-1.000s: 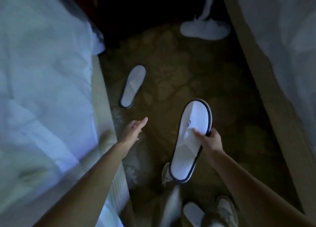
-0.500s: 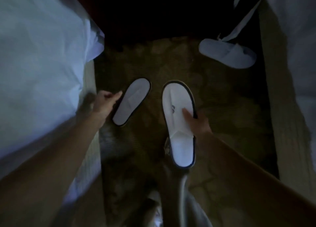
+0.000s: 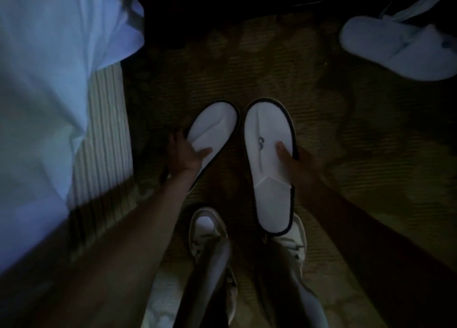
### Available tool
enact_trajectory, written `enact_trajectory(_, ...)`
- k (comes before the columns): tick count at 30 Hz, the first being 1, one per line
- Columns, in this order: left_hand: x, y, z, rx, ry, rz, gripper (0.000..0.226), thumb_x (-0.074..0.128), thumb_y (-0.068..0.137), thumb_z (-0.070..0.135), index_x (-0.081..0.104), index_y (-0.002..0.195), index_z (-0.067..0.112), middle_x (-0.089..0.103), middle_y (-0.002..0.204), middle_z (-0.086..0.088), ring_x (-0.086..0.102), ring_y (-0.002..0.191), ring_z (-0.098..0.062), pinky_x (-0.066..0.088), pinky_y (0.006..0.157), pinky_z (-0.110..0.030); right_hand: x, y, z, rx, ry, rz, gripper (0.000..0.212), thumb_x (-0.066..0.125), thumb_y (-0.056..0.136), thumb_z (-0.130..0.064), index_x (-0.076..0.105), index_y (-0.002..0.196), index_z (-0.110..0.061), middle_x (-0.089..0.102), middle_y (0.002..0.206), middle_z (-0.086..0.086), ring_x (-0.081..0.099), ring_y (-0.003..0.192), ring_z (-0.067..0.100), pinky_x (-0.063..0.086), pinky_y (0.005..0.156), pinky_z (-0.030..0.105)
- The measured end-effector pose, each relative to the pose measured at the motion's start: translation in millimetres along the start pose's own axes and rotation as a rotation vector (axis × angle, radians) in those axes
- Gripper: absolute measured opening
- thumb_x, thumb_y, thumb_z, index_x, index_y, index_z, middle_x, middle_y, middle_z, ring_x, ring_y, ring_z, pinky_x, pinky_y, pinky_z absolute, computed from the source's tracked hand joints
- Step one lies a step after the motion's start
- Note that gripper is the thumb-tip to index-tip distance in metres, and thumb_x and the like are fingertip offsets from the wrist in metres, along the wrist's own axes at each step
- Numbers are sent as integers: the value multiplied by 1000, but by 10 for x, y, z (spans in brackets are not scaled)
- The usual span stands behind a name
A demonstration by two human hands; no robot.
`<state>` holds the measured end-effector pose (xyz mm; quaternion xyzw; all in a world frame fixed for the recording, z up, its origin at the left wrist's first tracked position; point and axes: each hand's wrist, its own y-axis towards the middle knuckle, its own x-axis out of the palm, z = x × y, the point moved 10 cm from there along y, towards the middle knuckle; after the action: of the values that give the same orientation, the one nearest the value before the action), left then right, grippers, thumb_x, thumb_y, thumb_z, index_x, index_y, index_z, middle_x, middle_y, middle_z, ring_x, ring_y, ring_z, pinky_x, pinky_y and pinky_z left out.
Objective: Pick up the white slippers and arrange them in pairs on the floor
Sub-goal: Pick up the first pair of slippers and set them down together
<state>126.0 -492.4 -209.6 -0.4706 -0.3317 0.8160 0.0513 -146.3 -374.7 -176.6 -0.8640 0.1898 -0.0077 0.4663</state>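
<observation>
Two white slippers with dark edging lie side by side over the patterned carpet (image 3: pixel 333 134), in the middle of the dim head view. My left hand (image 3: pixel 184 154) grips the left slipper (image 3: pixel 214 127) by its near side, thumb on top. My right hand (image 3: pixel 294 159) holds the right slipper (image 3: pixel 268 169), thumb pressed on its insole near a small dark logo; its toe end points toward me and overlaps my right shoe. Whether either slipper rests on the floor cannot be told.
A bed with white sheets (image 3: pixel 44 92) and a ribbed base (image 3: pixel 106 134) fills the left. Another pair of white slippers (image 3: pixel 400 50) lies at the top right. My two pale sneakers (image 3: pixel 207 231) stand just below the slippers. Darkness covers the far floor.
My left hand has closed on the left slipper and turned it next to the right one. My right hand brought its slipper closer, so the two now sit parallel. The view has moved closer.
</observation>
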Motion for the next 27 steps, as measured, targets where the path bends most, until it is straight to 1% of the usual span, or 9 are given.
enact_trajectory(3, -1, -44, -16, 22, 2, 97, 105, 87, 61, 37, 34, 147, 9, 31, 154, -17, 32, 141, -36, 34, 112, -49, 68, -10, 18, -9, -28, 35, 54, 61, 90, -45, 58, 133, -12, 65, 127, 6, 62, 113, 23, 50, 102, 43)
enact_trajectory(6, 39, -13, -260, -170, -106, 35, 131, 90, 35, 52, 33, 147, 13, 39, 151, -16, 39, 137, -37, 42, 105, -55, 86, -20, 51, 23, 10, 43, 67, 67, 77, -56, 61, 129, -14, 68, 123, 7, 64, 111, 26, 50, 101, 47)
enact_trajectory(7, 60, -21, -303, -198, -134, -10, 131, 88, 30, 56, 39, 144, 12, 46, 146, -15, 45, 133, -36, 46, 100, -53, 78, -13, 56, 20, 21, 36, 73, 68, 73, -61, 61, 129, -15, 68, 123, 7, 65, 111, 26, 51, 101, 48)
enact_trajectory(9, -22, -157, -141, -131, -157, -85, 96, 89, 46, 48, 59, 127, 7, 62, 129, -14, 59, 118, -33, 53, 90, -43, 45, -96, -48, -11, -38, 11, 73, 64, 76, -63, 60, 131, -15, 67, 126, 7, 64, 112, 25, 50, 102, 47)
enact_trajectory(11, -262, -423, 75, -37, -160, -83, 61, 87, 60, 36, 69, 107, 2, 70, 109, -16, 66, 104, -33, 55, 81, -39, -22, -362, -232, -30, -115, 11, 63, 60, 85, -57, 61, 130, -13, 67, 124, 7, 65, 111, 23, 50, 102, 45)
enact_trajectory(15, -997, -1280, 463, -73, -227, -174, 60, 86, 60, 42, 68, 101, 2, 70, 100, -13, 66, 100, -33, 52, 82, -43, -462, -1382, -783, 41, -79, 137, 51, 60, 87, -52, 62, 117, -10, 67, 98, 6, 64, 89, 22, 54, 88, 39)
enact_trajectory(18, -1743, -2150, 937, -88, -271, -304, 71, 84, 51, 53, 69, 106, 10, 74, 105, -9, 70, 97, -26, 57, 89, -45, -886, -2427, -1290, 174, 49, 188, 58, 60, 86, -53, 57, 127, -12, 65, 114, 8, 63, 100, 26, 54, 91, 41)
enact_trajectory(22, -2808, -3330, 1828, -20, -283, -382, 88, 81, 45, 55, 63, 120, 14, 70, 117, -9, 67, 105, -28, 55, 94, -48, -1484, -3863, -2232, 96, 84, 214, 47, 60, 89, -46, 58, 120, -11, 65, 113, 11, 64, 98, 27, 54, 85, 40)
enact_trajectory(27, -3488, -4510, 2975, 143, -355, -534, 76, 83, 64, 43, 57, 130, 14, 66, 122, -9, 65, 109, -29, 55, 93, -46, -2247, -5194, -2937, -104, 213, 308, 36, 57, 92, -45, 58, 111, -14, 65, 102, 6, 65, 89, 21, 55, 71, 32)
